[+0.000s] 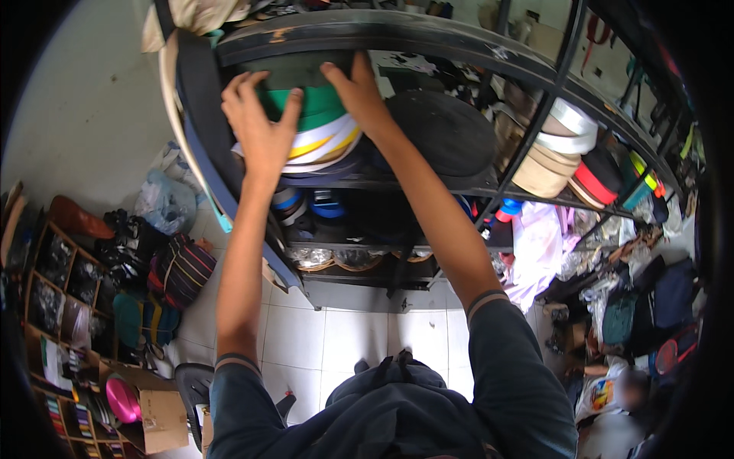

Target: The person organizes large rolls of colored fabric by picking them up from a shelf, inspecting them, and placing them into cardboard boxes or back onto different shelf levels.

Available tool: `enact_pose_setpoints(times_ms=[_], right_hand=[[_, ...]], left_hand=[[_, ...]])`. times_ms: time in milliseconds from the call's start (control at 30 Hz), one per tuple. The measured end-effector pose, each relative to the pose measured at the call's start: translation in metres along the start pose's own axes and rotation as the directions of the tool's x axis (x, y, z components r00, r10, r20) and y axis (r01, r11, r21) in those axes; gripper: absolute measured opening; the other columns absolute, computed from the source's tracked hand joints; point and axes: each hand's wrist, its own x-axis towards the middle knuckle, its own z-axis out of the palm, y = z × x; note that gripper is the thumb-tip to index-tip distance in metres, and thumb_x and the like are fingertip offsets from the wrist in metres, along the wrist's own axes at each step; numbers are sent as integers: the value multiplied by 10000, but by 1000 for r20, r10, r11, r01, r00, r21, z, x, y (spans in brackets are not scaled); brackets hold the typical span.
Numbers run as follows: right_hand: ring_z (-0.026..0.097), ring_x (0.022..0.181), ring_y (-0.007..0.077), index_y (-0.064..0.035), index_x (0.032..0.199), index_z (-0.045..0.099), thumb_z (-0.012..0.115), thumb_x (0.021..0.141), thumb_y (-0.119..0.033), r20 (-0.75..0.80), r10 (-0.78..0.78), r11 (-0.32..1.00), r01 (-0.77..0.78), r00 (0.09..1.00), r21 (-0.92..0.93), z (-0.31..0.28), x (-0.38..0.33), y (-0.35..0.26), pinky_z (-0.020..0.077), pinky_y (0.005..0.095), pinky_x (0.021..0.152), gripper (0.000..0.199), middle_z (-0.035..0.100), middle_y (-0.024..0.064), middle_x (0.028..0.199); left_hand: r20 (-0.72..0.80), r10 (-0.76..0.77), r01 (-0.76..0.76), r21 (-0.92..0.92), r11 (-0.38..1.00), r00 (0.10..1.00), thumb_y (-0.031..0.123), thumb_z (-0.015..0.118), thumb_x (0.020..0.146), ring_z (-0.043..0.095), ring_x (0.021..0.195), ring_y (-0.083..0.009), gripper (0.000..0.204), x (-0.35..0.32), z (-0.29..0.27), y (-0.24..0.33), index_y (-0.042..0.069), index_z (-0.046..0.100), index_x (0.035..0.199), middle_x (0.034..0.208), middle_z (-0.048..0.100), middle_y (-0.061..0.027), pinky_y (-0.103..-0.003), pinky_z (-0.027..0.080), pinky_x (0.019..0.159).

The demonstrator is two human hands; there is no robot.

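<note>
Reaching up with both hands, I pressed on a stack of tape rolls [321, 130] on the upper shelf [382, 34] of the dark metal rack.

My left hand [260, 122] lay spread flat on the green roll's left face, and my right hand [355, 92] lay fingers-down on its top right, neither closed round anything. The stack, green over white, yellow and dark rolls, sat left of a black roll [447, 130]. I judged the wound webbing dense, fairly heavy and firm, though loose rolls could slide apart, so I reckoned the grip belonged at both sides, low under the stack.
</note>
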Motion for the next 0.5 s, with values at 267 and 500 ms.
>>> enact_pose_setpoints(times_ms=[267, 500], right_hand=[[239, 1363, 456, -49, 1425, 254, 622, 784, -550, 18, 21, 989, -18, 1000, -150, -10, -13, -14, 204, 666, 1050, 893, 238, 206, 1507], [483, 1225, 365, 36, 1321, 464, 599, 903, -290, 452, -208, 978, 178, 867, 109, -122, -97, -25, 387, 395, 1024, 547, 439, 252, 1371]], left_hand=[[-158, -51, 70, 118, 990, 986, 468, 803, 680, 402, 1165, -393, 767, 0, 28, 4, -14, 473, 1175, 1203, 445, -226, -488, 311, 988], [-222, -114, 186, 336, 923, 968, 588, 805, 612, 474, 1075, -430, 888, 5, 38, -9, -37, 503, 1167, 1125, 487, -250, -521, 393, 922]])
